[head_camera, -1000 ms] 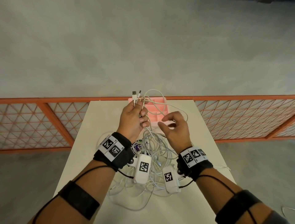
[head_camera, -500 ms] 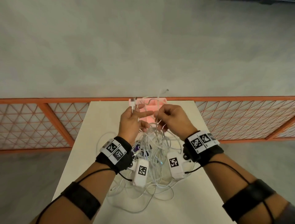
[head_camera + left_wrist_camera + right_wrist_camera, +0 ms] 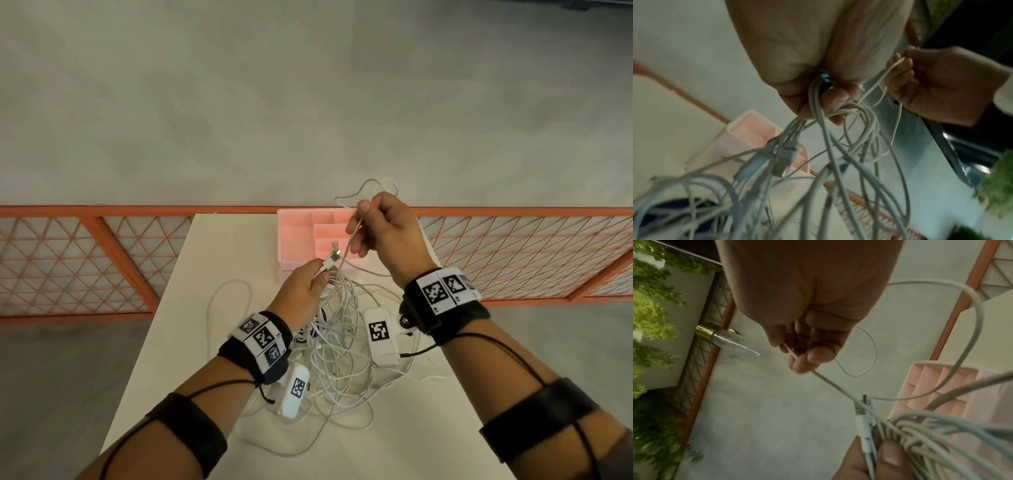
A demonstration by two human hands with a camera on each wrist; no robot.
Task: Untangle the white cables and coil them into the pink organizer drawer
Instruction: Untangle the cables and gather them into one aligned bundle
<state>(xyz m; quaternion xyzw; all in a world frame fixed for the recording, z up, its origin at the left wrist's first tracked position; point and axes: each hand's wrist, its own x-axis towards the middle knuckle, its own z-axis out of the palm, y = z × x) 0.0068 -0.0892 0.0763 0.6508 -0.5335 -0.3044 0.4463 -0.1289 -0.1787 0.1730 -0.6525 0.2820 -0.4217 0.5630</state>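
A tangle of white cables (image 3: 337, 346) lies on the white table (image 3: 212, 260), partly lifted. My left hand (image 3: 305, 284) grips a bunch of strands with connector plugs (image 3: 331, 257) sticking up past its fingers; the same grip (image 3: 818, 100) shows in the left wrist view. My right hand (image 3: 380, 229) is raised over the pink organizer drawer (image 3: 294, 236) and pinches one cable strand (image 3: 830, 382) pulled taut from the bunch, with a loop (image 3: 373, 188) above the hand. The drawer's compartments (image 3: 931, 386) hold nothing visible.
An orange mesh railing (image 3: 102, 260) runs behind and beside the table, with grey floor beyond. A small purple-and-white object (image 3: 320, 317) lies under the tangle. Loose cable loops (image 3: 226, 301) spread toward the table's left and near edges.
My right hand rose and moved right and back, drawing one strand out of the bunch. My left hand dropped lower toward me, still gripping the plugs and strands.
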